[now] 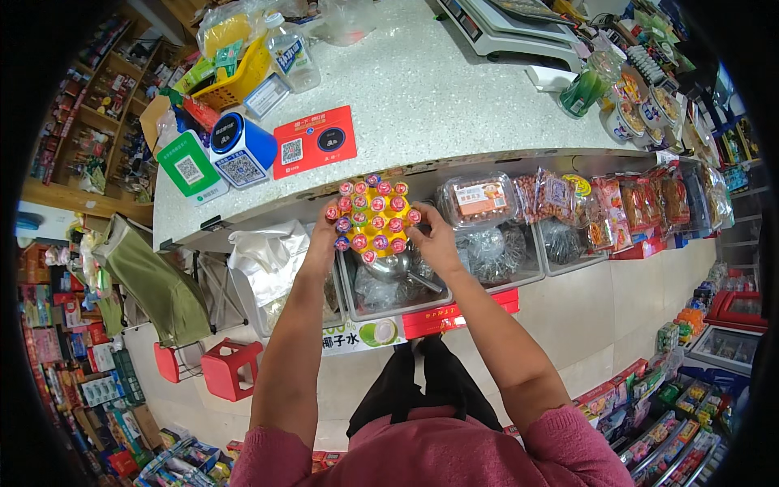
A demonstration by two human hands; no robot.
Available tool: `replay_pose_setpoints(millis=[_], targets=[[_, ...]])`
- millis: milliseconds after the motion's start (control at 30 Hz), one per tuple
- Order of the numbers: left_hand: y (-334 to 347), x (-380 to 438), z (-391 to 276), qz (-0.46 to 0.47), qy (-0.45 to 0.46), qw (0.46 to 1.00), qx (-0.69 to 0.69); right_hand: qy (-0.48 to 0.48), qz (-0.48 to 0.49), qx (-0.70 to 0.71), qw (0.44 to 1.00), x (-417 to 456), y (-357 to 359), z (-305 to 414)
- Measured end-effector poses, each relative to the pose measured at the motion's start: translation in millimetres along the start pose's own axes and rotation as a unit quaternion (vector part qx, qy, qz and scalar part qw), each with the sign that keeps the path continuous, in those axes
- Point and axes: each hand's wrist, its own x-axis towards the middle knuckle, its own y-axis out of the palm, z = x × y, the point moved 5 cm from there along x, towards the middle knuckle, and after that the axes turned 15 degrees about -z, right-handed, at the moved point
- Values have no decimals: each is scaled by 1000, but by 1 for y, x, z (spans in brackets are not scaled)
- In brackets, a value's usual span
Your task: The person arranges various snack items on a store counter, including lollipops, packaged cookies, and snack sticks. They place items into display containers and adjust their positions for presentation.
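Between my two hands is a yellow lollipop stand (369, 232), filled with several lollipops in mostly pink and red wrappers, a few purple or green. My left hand (322, 240) grips its left side, the fingertips partly hidden by the candies. On the opposite side, my right hand (436, 238) has thumb and fingers at the stand's edge, beside a red-wrapped lollipop. The stand is held above a grey plastic bin (398, 309), close to the counter's front edge. In that bin lie a metal scoop (389, 266) and clear plastic bags.
The speckled counter (420, 103) carries a red payment card (314, 143), a blue payment speaker (244, 149), a plastic bottle (293, 58) and a weighing scale (517, 30). A clear box of peanuts (476, 199) and packaged snacks (645, 204) line the right. Red stools (230, 368) stand at left.
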Motion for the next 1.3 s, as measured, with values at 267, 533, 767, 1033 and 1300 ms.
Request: replay_pose_setpoints(millis=[267, 533, 767, 1033, 1300], targets=[[-4, 6, 42, 29, -108, 994, 7, -28, 153, -38, 987, 0, 8, -17], [12, 11, 43, 46, -118, 992, -3, -5, 135, -114, 984, -2, -5, -7], [49, -6, 24, 25, -106, 992, 63, 2, 81, -96, 992, -9, -29, -15], [29, -25, -7, 46, -69, 996, 26, -40, 101, -190, 976, -14, -24, 50], [-35, -46, -15, -37, -79, 996, 11, -66, 166, -80, 981, -38, 38, 38]])
